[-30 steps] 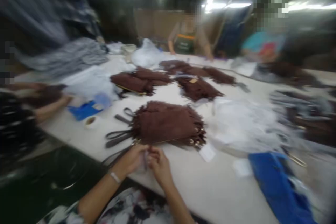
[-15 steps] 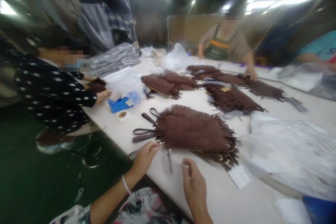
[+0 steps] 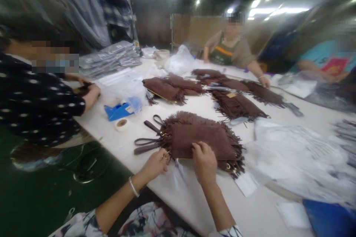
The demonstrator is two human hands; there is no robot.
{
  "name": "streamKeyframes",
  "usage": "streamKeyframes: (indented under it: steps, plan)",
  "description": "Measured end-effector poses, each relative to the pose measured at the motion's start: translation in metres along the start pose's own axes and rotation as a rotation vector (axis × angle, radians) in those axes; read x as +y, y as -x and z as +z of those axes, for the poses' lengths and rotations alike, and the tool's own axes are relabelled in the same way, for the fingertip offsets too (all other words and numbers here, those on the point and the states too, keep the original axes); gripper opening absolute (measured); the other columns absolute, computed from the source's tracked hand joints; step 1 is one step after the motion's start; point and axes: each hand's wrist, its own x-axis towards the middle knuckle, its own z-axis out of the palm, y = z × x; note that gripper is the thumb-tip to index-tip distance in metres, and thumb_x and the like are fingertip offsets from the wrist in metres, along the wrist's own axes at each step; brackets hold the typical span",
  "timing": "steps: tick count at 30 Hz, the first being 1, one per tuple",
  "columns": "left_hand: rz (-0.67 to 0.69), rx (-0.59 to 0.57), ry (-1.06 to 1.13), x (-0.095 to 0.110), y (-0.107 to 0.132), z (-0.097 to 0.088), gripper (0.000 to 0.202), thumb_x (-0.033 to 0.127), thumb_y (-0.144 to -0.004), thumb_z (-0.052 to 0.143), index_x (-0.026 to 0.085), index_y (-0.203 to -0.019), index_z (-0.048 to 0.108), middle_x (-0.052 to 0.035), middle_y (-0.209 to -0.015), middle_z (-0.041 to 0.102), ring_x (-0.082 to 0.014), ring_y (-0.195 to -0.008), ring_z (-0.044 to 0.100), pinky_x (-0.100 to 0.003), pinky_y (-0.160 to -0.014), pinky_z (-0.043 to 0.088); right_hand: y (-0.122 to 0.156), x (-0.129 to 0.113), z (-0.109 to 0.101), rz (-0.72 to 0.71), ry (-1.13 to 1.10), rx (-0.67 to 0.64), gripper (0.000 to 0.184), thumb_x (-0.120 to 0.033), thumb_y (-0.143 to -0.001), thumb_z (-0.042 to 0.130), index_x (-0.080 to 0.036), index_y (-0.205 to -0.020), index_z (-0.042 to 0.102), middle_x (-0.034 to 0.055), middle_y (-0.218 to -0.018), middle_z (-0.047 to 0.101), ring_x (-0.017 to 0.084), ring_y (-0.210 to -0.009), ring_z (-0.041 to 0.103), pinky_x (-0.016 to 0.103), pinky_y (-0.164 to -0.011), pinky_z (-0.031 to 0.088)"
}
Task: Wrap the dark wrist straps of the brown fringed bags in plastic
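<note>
A dark brown fringed clutch bag (image 3: 198, 135) lies on top of similar bags in front of me, with gold metal rings at its right end. Near its lower left corner, by a gold clasp, my left hand (image 3: 157, 164) is closed, the fingertips pinching the bag's corner; what exactly is between them is partly hidden. The fingers of my right hand (image 3: 205, 161) rest slightly bent on the bag's front edge, the thumb out of sight. Brown wrist straps (image 3: 147, 142) stick out to the left. A small clear plastic-wrapped tassel (image 3: 179, 172) hangs between my hands.
A blue tape dispenser (image 3: 119, 112) and a tape roll (image 3: 121, 124) stand to the left. More fringed bags (image 3: 164, 89) lie farther back. Clear plastic bags (image 3: 294, 159), a white card (image 3: 246, 184) and a blue packet (image 3: 328, 216) are at right. Co-workers sit around the white table (image 3: 122, 150).
My right hand has moved up and forward onto the bag's front edge. My left hand has closed at the bag's lower left corner. The view has turned a little to the right.
</note>
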Motion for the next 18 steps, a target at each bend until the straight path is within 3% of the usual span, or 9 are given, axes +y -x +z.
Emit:
streamKeyframes:
  steps: [3, 6, 10, 13, 16, 18]
  plan:
    - [-0.085, -0.070, 0.258, -0.007, -0.004, 0.012, 0.022, 0.041, -0.090, 0.045, 0.020, -0.091, 0.052, -0.0013, -0.072, 0.059, -0.0161, -0.057, 0.054, -0.025, -0.052, 0.036, 0.008, 0.000, -0.003, -0.136, -0.063, -0.076, 0.049, -0.023, -0.090, 0.053, -0.021, -0.138, 0.048, 0.0137, -0.144, 0.044, 0.030, -0.129, 0.041, 0.047, -0.104, 0.033]
    - [-0.023, -0.004, 0.218, 0.007, -0.007, 0.018, 0.029, 0.048, -0.088, 0.048, 0.021, -0.078, 0.049, 0.0030, -0.061, 0.051, -0.0147, -0.053, 0.047, -0.025, -0.052, 0.032, 0.015, 0.009, -0.003, -0.206, -0.031, -0.098, 0.058, -0.011, -0.088, 0.048, -0.022, -0.144, 0.040, 0.0124, -0.147, 0.042, 0.027, -0.135, 0.037, 0.047, -0.110, 0.026]
    - [0.117, 0.052, 0.055, 0.046, -0.017, 0.016, 0.031, 0.048, -0.090, 0.046, 0.023, -0.074, 0.048, 0.0048, -0.056, 0.044, -0.0149, -0.053, 0.044, -0.025, -0.055, 0.031, 0.005, 0.034, -0.006, -0.115, 0.000, 0.006, 0.054, -0.007, -0.091, 0.041, -0.021, -0.143, 0.043, 0.0110, -0.142, 0.049, 0.024, -0.131, 0.043, 0.045, -0.111, 0.026]
    - [0.204, 0.096, -0.017, 0.055, -0.031, 0.021, 0.035, 0.053, -0.086, 0.050, 0.022, -0.069, 0.050, 0.0020, -0.061, 0.049, -0.0163, -0.059, 0.047, -0.025, -0.057, 0.032, -0.004, 0.049, 0.000, -0.040, 0.000, 0.013, 0.050, -0.007, -0.090, 0.043, -0.021, -0.139, 0.048, 0.0105, -0.141, 0.051, 0.025, -0.130, 0.046, 0.045, -0.110, 0.029]
    - [0.049, 0.097, 0.019, 0.039, -0.042, 0.032, 0.054, 0.070, -0.074, 0.053, 0.021, -0.054, 0.044, 0.0017, -0.051, 0.043, -0.0151, -0.050, 0.041, -0.025, -0.048, 0.028, -0.005, 0.056, 0.011, -0.037, -0.030, -0.075, 0.047, -0.007, -0.089, 0.047, -0.022, -0.133, 0.055, 0.0090, -0.134, 0.058, 0.023, -0.124, 0.051, 0.041, -0.107, 0.033]
    - [-0.092, 0.052, 0.079, 0.026, -0.041, 0.039, 0.058, 0.077, -0.069, 0.052, 0.021, -0.058, 0.048, 0.0038, -0.047, 0.040, -0.0131, -0.042, 0.036, -0.024, -0.042, 0.024, 0.000, 0.057, 0.010, -0.027, -0.051, -0.121, 0.046, -0.010, -0.089, 0.049, -0.022, -0.133, 0.054, 0.0080, -0.136, 0.057, 0.022, -0.127, 0.048, 0.039, -0.108, 0.032]
